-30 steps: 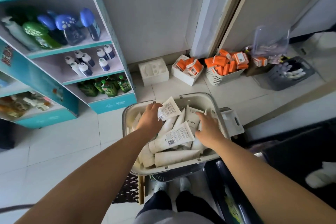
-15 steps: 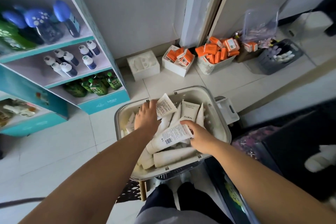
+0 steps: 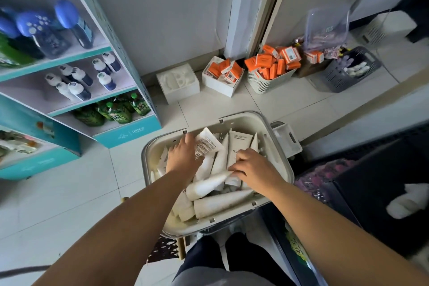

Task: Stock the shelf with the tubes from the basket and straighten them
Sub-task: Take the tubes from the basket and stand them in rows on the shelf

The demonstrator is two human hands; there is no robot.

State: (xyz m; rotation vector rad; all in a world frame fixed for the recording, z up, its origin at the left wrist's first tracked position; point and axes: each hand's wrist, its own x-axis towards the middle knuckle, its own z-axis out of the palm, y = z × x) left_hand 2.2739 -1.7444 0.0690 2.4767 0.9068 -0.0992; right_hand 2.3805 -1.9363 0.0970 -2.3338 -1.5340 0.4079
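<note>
Inside basket [image 3: 239, 123], printed tube [image 3: 207, 144] gripped by left hand [image 3: 183, 158]; lying tube [image 3: 206, 184] pinched at flat end by fingers of right hand [image 3: 254, 169].

tube [image 3: 239, 146]: "FLO" readable | shelf base [image 3: 130, 133]: logo text illegible

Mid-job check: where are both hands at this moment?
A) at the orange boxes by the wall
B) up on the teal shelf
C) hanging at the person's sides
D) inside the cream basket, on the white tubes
D: the left hand and the right hand are both inside the cream basket on the white tubes, with the right pinching one. Both are away from the teal shelf and the orange boxes.
</note>
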